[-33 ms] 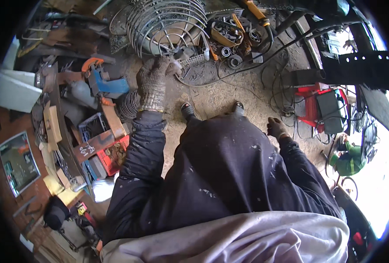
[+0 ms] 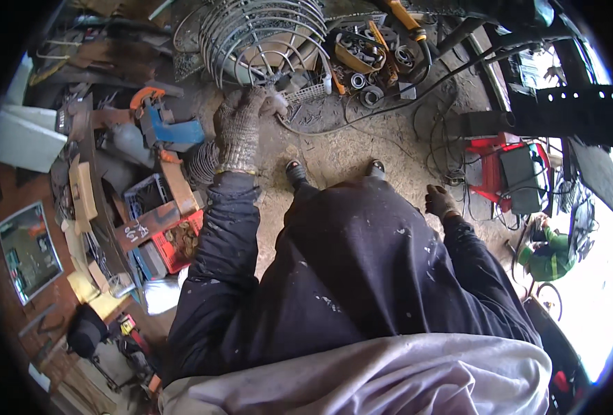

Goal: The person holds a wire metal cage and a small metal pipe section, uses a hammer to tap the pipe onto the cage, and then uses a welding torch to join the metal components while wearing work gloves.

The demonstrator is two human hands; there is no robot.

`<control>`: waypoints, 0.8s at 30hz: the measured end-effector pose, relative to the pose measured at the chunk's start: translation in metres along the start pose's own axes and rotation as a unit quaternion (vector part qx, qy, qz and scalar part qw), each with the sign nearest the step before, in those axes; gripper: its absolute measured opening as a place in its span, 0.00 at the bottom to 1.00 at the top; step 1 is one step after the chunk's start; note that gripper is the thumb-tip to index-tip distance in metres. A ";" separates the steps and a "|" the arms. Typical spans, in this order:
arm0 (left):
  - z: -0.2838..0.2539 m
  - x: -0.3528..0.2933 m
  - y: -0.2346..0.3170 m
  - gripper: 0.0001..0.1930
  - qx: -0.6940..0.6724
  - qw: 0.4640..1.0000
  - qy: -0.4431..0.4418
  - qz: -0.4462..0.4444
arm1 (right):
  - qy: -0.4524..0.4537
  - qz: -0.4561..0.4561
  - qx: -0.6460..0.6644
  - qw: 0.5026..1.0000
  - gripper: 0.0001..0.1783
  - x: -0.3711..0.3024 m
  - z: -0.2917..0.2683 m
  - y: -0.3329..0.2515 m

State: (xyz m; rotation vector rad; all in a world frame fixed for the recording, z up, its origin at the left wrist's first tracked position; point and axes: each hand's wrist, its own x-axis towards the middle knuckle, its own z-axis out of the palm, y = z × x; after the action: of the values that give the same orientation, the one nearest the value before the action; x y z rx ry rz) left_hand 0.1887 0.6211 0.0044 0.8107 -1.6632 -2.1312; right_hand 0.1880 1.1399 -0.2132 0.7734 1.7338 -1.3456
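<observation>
A round cage of bent metal rods (image 2: 265, 34), its rings joined by cross rods, stands at the top of the view. My left hand (image 2: 240, 124), in a dirty knitted glove, is closed at the cage's near end; the fingertips are partly hidden there. Just right of that hand lies a light perforated strip (image 2: 306, 95). Down by my right side hangs my right hand (image 2: 442, 201), also gloved, its fingers loosely bent and apart, with nothing visible in them.
A blue and orange tool (image 2: 171, 128) and a red crate (image 2: 182, 242) stand at left. Beyond, a box of metal parts (image 2: 358, 55) sits near a yellow power tool (image 2: 404, 19). Cables (image 2: 361, 124) cross the floor. At right are a red machine (image 2: 486, 173) and a person in green (image 2: 552, 252).
My right hand has shifted slightly to the right. The person in green has moved a little. My left hand stays at the cage.
</observation>
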 end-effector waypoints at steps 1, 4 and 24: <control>0.001 -0.002 -0.002 0.10 0.002 1.000 0.009 -0.001 | -0.004 -0.001 -0.005 1.000 0.20 0.004 -0.017 -0.001; 0.004 -0.002 0.000 0.14 0.027 1.000 0.009 -0.004 | 0.003 0.028 -0.051 0.998 0.14 0.025 -0.057 0.001; 0.006 0.007 -0.024 0.11 -0.043 0.998 0.006 -0.044 | -0.003 -0.053 -0.151 0.987 0.20 -0.034 0.039 -0.056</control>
State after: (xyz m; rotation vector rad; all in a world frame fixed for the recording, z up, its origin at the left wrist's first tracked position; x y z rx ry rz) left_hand 0.1816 0.6277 -0.0193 0.8831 -1.5452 -2.2351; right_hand 0.1666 1.0885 -0.1609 0.5133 1.9394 -1.1136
